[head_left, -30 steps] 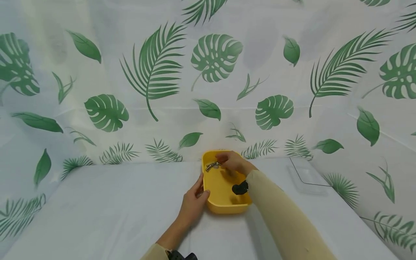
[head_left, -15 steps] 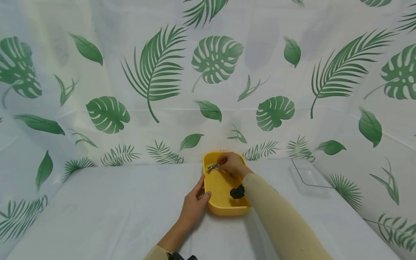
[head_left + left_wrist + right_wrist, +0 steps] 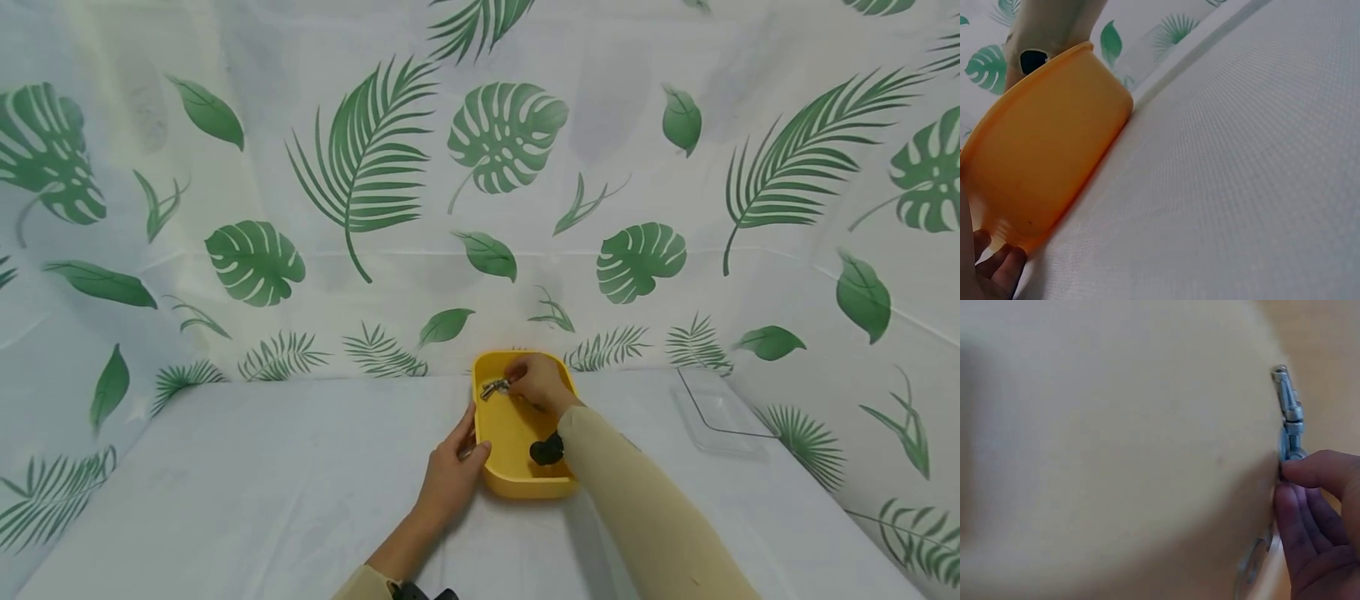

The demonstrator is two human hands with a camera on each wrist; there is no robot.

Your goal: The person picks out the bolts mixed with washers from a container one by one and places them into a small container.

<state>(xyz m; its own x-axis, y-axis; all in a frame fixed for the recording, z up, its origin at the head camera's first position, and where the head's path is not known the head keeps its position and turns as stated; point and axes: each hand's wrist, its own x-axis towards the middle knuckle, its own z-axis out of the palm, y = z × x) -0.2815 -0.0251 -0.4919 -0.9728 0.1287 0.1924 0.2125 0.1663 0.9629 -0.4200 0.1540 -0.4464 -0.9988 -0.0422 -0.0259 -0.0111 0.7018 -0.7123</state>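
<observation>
A yellow plastic tray [image 3: 512, 490] stands at the back middle of the table. My left hand [image 3: 447, 479] rests against its left side, thumb up at the rim; in the left wrist view the fingertips [image 3: 1005, 269] touch the outer wall low down. My right hand [image 3: 538, 382] reaches inside, near the back. Its thumb and forefinger pinch the end of a silver expansion bolt [image 3: 1288, 400] with a washer. Beside the fingers in the right wrist view lies another curved metal piece [image 3: 1250, 565], blurred. The tips of the pinching fingers hide part of the bolt.
A clear plastic box [image 3: 716, 421] stands to the right on the white tablecloth [image 3: 262, 475]. A leaf-printed curtain [image 3: 405, 208] hangs close behind the tray. My right sleeve [image 3: 637, 492] crosses over the tray's right rim.
My right fingers have come down slightly onto the metal pieces, which now lie closer together. My left hand stays at the tray's side. The head view has shifted a little.
</observation>
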